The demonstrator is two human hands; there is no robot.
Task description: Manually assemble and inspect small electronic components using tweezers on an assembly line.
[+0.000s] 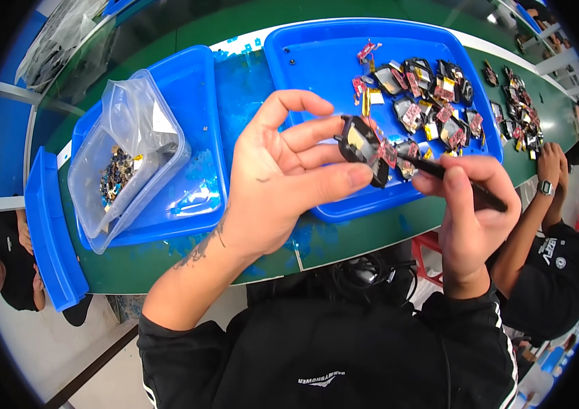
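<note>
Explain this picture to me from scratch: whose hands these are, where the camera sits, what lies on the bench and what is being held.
There is no machine here: a person works with two bare hands, and a wide fisheye camera on their head looks down, so straight edges bend near the rim.

The left hand pinches a small black electronic part with a gold and red patch on it. The right hand holds a thin black tool whose tip meets that part.

Below lies a green bench. On it sits a large blue tray with many similar small parts in a heap. To the left, a second blue tray holds a clear plastic bag with tiny dark pieces inside. Another person's hands show at the right.
</note>
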